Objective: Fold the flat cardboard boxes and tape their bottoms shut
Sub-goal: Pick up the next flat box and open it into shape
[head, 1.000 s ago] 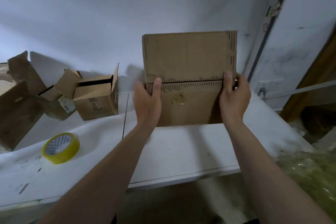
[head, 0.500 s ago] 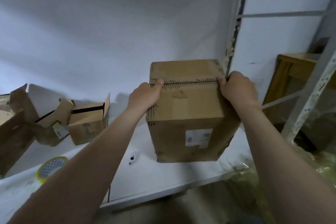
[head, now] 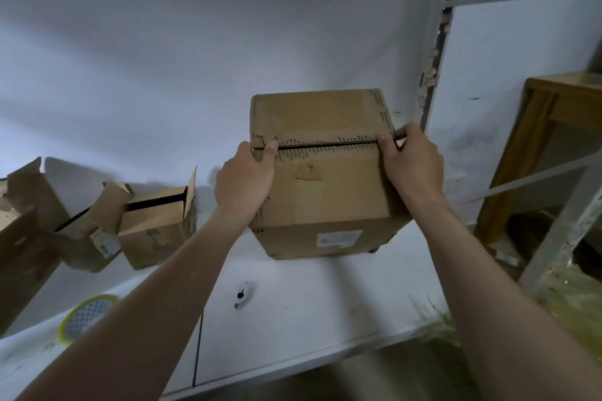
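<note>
Two hands: left hand (head: 244, 179), right hand (head: 412, 163) clasp box (head: 325, 205) ends, thumbs pinning seam. Box, face-on moments ago, now stands near tabletop (head: 309, 319) far edge; flaps shut, taping next.

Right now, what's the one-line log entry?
stage: holding box seam together | left hand: grips box | right hand: grips box | tape roll: on table
</note>
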A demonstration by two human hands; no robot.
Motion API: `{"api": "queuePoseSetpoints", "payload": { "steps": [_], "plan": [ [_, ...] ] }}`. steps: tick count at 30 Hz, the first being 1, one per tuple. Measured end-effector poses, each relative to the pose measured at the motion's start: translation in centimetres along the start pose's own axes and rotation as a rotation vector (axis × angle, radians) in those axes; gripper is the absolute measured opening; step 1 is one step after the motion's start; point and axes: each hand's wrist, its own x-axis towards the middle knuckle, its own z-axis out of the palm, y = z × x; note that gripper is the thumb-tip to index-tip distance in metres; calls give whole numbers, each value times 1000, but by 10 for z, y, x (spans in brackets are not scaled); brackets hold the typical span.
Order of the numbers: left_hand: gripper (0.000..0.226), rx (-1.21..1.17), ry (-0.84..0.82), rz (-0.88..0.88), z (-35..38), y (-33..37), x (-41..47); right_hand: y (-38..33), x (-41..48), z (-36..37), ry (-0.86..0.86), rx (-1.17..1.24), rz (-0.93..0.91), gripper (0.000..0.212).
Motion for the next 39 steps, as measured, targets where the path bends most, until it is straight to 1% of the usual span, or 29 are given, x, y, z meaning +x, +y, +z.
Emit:
{"api": "queuePoseSetpoints", "payload": {
  "steps": [2,5,7,9,12,15,17,21,24,26,29,33,36,39],
  "plan": [
    [56,-11,9,-5,-2,-7,-6,-1,-8,2,27,-15,-41,29],
    [64,21,-63,-10,-16,-4,-6,-9,-9,-12,30,-100,-80,31],
    [69,59,-136,-15,-29,3,-6,-16,-8,-27,-21,-176,-67,36],
    [71,90,-207,-22,-42,9,-9,-21,-9,-39,-110,-246,-37,41],
    [72,133,-288,-40,-59,15,-18,-22,-18,-54,-237,-292,11,46],
    [73,127,-323,-39,-70,11,-28,-21,-33,-65,-260,-303,23,45],
    [74,124,-314,-36,-70,3,-36,-21,-43,-66,-246,-294,14,44],
    [68,110,-181,21,-68,-10,-47,-23,-51,-64,-215,-244,-18,43],
    [67,95,-133,57,-67,-9,-45,-27,-47,-61,-182,-228,-46,43],
    [57,74,-113,76,-67,-6,-41,-27,-42,-59,-157,-219,-59,43],
    [49,24,-57,97,-62,0,-36,-25,-33,-52,-76,-165,-78,42],
    [49,-25,18,66,-40,-10,-38,-12,-36,-31,15,-66,-95,36],
    [50,12,7,21,-12,-26,-47,13,-51,-3,-11,-44,-56,30],
    [55,50,-98,-82,17,-51,-51,39,-60,24,-113,-77,-12,31]
  ]
}}
